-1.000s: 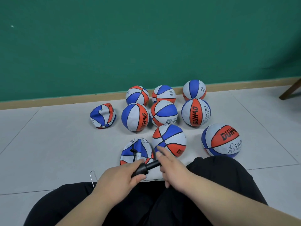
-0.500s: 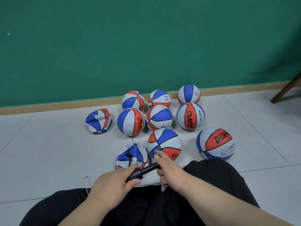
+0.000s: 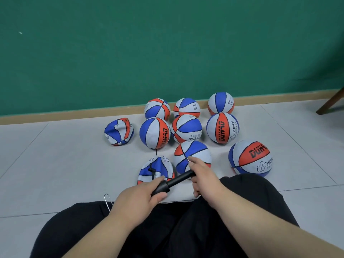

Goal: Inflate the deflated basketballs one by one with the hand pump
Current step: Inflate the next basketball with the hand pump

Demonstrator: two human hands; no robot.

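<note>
A black hand pump (image 3: 172,183) lies slanted between my hands, just above my lap. My left hand (image 3: 141,195) grips its thick lower end. My right hand (image 3: 204,176) holds its upper end, index finger stretched out. A short black hose runs from the pump side to a deflated, crumpled basketball (image 3: 155,170) right in front of my left hand. A second deflated basketball (image 3: 119,131) lies farther left. Several round blue, white and orange basketballs sit behind, the nearest (image 3: 193,155) just beyond my right hand.
I sit on a grey tiled floor (image 3: 55,164) with black-trousered legs (image 3: 242,202) spread. A green wall (image 3: 167,43) with a tan skirting board stands behind the balls. A wooden furniture leg (image 3: 331,103) is at the far right. A metal wire clip (image 3: 107,199) lies by my left knee.
My hands have drawn slightly apart, showing more of the pump's shaft. The view has tilted up a little, so the balls sit lower in the frame.
</note>
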